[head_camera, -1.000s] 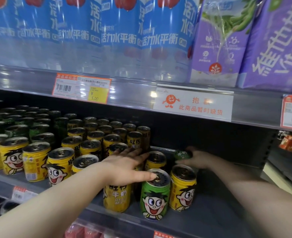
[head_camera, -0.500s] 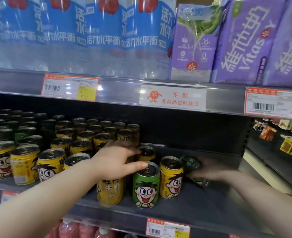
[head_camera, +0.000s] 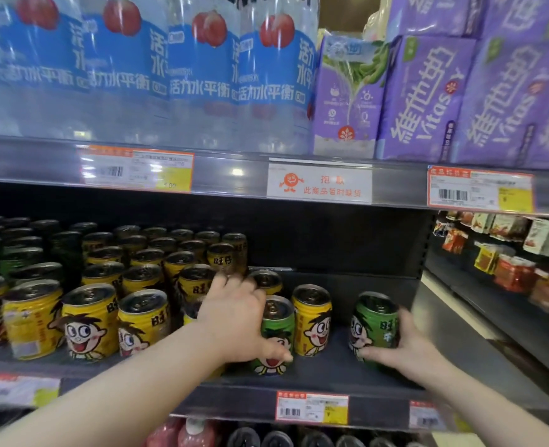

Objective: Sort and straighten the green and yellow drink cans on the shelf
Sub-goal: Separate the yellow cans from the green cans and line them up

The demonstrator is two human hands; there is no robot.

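Lower right of centre, your right hand [head_camera: 410, 350] now grips a green can [head_camera: 376, 327], upright on the shelf [head_camera: 331, 372], pulled forward from the back. Left hand [head_camera: 234, 321] covers the other green can [head_camera: 278, 330], thumb across it; grasp unclear. Greens likely pairing up.

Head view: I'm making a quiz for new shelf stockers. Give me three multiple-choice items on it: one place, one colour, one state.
1. Where is the rightmost green can?
A. On the upper shelf
B. Right of the front yellow can, apart from it
C. Among the dark back-row cans

2. What colour are the cartons at upper right?
A. Red
B. Purple
C. Orange

3. How is the right hand?
A. Open, touching nothing
B. Out of view
C. Gripping the green can

Answers:
1 B: a gap separates the two cans.
2 B: the cartons' faces are plainly purple.
3 C: its fingers and thumb curl round the can's side.
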